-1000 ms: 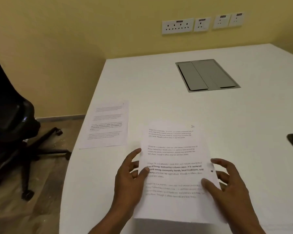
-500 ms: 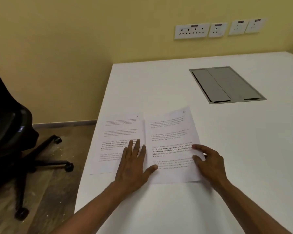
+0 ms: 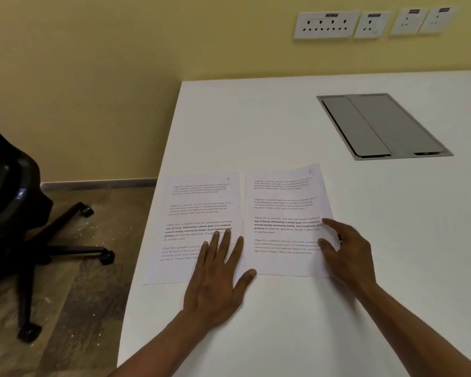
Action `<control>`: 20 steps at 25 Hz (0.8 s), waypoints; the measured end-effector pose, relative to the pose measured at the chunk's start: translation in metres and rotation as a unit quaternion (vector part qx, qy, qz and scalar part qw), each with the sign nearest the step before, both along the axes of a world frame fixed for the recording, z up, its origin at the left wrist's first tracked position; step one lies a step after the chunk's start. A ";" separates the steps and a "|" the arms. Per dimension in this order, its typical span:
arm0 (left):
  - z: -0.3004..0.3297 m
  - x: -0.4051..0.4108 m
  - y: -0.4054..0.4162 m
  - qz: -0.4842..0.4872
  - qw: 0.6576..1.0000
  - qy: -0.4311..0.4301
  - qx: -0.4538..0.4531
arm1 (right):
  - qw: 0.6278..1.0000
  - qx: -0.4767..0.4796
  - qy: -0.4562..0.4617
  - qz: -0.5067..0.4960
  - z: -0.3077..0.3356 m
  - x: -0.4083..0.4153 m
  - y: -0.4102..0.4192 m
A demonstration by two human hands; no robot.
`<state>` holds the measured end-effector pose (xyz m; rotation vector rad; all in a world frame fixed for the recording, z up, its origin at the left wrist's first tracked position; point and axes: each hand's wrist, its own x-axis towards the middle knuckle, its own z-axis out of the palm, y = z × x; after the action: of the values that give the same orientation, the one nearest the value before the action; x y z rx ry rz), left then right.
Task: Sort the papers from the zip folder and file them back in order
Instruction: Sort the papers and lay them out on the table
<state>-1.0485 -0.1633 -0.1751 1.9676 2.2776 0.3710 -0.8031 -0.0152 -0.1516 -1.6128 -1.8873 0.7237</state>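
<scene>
i am viewing two printed sheets lying flat, side by side, on the white table. the left hand is lying flat with fingers straight and spread, pressing down on the lower right corner of the left sheet; its thumb is reaching across onto the bottom left corner of the right sheet. it is gripping nothing. the right hand is resting at the right edge of the right sheet, fingers loosely bent, with the fingertips touching the paper near its lower right part; i am seeing no pinch on the sheet, so i am treating this hand as relaxed and unclosed.

relative to the hands, both sheets are extending away from the fingertips toward the far wall, and their inner edges are meeting or nearly meeting just beyond the left thumb. each sheet is carrying a small handwritten mark in its top right corner; i cannot read the right one.

beyond the right hand, well apart, a grey cable hatch is sitting flush in the table. wall sockets are showing above it. left of the left hand, off the table, a black office chair is standing on the floor.
</scene>
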 end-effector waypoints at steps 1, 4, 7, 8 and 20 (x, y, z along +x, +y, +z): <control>-0.001 0.000 0.000 0.000 1.000 -0.001 0.004 | 0.999 0.024 -0.024 0.001 -0.002 0.002 0.001; -0.002 0.000 -0.001 0.002 1.000 -0.003 0.012 | 0.987 0.099 -0.128 0.007 -0.005 -0.003 -0.002; -0.002 0.001 -0.001 0.000 1.000 -0.003 0.016 | 0.960 0.095 -0.248 0.093 -0.016 -0.012 -0.017; -0.002 0.001 -0.001 0.000 1.000 -0.003 0.017 | 0.958 0.090 -0.251 0.105 -0.022 -0.013 -0.021; -0.003 0.001 0.000 0.003 1.000 -0.006 0.011 | 0.963 0.101 -0.225 0.107 -0.031 -0.009 -0.022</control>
<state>-1.0478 -0.1628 -0.1778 1.9655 2.2822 0.4089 -0.8118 -0.0375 -0.1827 -1.5499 -2.3976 0.2396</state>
